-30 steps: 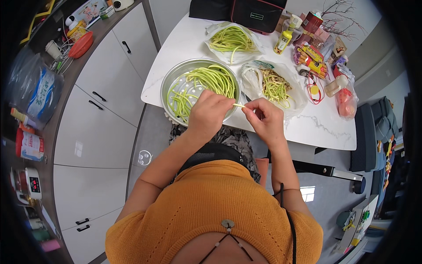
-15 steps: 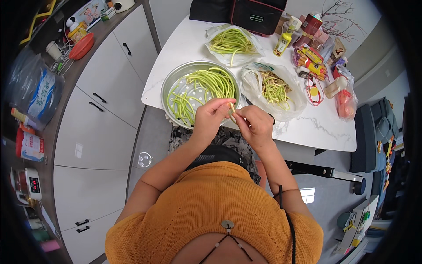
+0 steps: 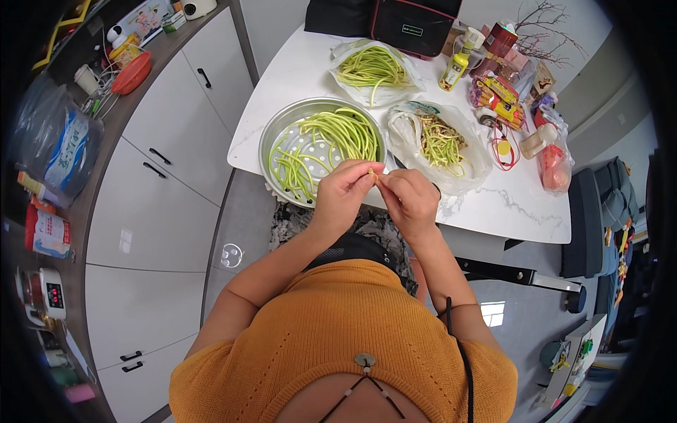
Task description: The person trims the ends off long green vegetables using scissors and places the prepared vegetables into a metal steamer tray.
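Head view: left hand [image 3: 342, 194] and right hand [image 3: 410, 201] meet by the near-right rim of a round, silvery metal pan [image 3: 277, 129], both pinching a short, thin, pale stem piece [image 3: 371, 173], mostly finger-hidden. Inside pan: long, smooth, curved green stems [image 3: 349, 130]. Right of pan: crinkled, translucent white plastic bag [image 3: 476, 163], tangled green-brown pieces [image 3: 441, 149] inside. Beyond pan: bundled slender green stalks [image 3: 374, 67].
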The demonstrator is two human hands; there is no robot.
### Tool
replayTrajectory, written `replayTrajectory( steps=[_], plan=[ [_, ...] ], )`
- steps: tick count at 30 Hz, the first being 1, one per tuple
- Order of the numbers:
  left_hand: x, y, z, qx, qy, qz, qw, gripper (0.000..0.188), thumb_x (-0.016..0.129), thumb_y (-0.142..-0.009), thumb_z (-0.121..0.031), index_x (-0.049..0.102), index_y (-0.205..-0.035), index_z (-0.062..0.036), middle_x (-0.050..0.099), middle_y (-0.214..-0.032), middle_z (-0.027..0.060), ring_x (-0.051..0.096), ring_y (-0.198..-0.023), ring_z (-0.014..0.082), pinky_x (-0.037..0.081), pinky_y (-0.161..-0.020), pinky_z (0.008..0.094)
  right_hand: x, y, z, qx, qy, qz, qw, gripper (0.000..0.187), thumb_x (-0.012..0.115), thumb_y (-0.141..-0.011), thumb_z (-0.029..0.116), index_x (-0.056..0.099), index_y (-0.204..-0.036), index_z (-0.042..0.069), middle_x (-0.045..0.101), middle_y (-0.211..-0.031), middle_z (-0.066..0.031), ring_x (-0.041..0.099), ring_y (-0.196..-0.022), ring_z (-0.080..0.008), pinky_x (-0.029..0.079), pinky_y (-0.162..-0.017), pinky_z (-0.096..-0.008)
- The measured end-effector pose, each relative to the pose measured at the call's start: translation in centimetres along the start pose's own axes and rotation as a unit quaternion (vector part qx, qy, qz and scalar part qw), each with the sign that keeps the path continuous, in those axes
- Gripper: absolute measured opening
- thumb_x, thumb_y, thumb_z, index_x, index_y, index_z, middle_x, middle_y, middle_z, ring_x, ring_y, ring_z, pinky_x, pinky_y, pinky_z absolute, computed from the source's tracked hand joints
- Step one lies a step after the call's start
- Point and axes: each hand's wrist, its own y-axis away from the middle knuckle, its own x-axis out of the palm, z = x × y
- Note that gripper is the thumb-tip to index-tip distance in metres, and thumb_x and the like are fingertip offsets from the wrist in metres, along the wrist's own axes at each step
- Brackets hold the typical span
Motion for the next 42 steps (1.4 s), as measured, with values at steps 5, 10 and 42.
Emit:
replayTrajectory(
  steps=[5,10,42],
  plan=[
    [-0.3,-0.1,-0.1,-0.003,0.011,-0.012,1.000,0.019,0.054,-0.085,0.000,0.060,-0.103,0.0039,0.059,-0.097,0.0079,0.056,-0.086,0.0121,0.047,-0.077,0.0229,0.0,0.1,0.1,0.048,-0.035,-0.007,0.998,0.014,0.070,-0.067,0.003,0.059,-0.074,0.004,0.060,-0.070,-0.0075,0.058,-0.060,-0.0227,0.045,-0.052,-0.0309],
    [-1.4,-0.8,0.4,-0.076,0.155,-0.084,0.981,0.019,0.055,-0.086,-0.005,0.060,-0.103,0.0038,0.061,-0.089,0.0060,0.055,-0.077,0.0096,0.047,-0.070,0.0210,-0.4,0.2,-0.4,0.092,-0.045,0.009,0.995,0.013,0.070,-0.068,0.002,0.060,-0.076,0.004,0.060,-0.071,-0.0078,0.058,-0.059,-0.0221,0.046,-0.052,-0.0300],
    [-10.6,-4.3,3.7,-0.032,-0.595,-0.084,0.798,0.015,0.055,-0.078,-0.009,0.065,-0.089,-0.0063,0.060,-0.089,0.0121,0.060,-0.082,0.0307,0.048,-0.072,0.0395,5.0,-0.9,-5.4,0.111,-0.064,0.366,0.922,0.009,0.062,-0.075,0.015,0.065,-0.082,0.012,0.062,-0.081,-0.0070,0.060,-0.076,-0.0273,0.048,-0.065,-0.0368]
  ],
)
